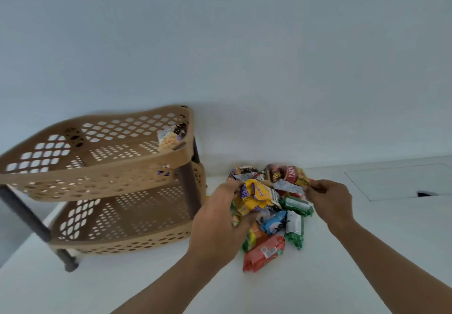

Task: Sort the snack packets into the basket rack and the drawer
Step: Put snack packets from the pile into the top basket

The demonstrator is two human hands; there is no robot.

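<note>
Picking was the step in hand, and both hands were down in the heap of crinkly foil snack packets (271, 206) on the white counter (354, 264), just right of the tan perforated plastic two-tier basket rack (102, 167). My left hand (220, 223) was curled round the near-left side of the pile, fingers closed on a crumpled yellow-and-purple packet (256, 197) that sat on top. My right hand (329, 200) pinched the right end of a red-and-yellow packet with white lettering (294, 175) at the far edge of the heap, thumb and fingers closed small.

Around them lay two green-and-white packets (296, 218), a blue one (274, 223) and a long orange-red wrapped pack (265, 252) nearest me, all untouched. One pale packet (168, 140) sat already in the rack's top tier, far right corner (so the sorting looked barely begun).

The flush white drawer front (391, 181) showed far right, apparently shut. Next, I judged, each packet had to lift clear without dragging its neighbours, the left one swinging across to the rack. The drawer would need opening first, which called for a free hand.
</note>
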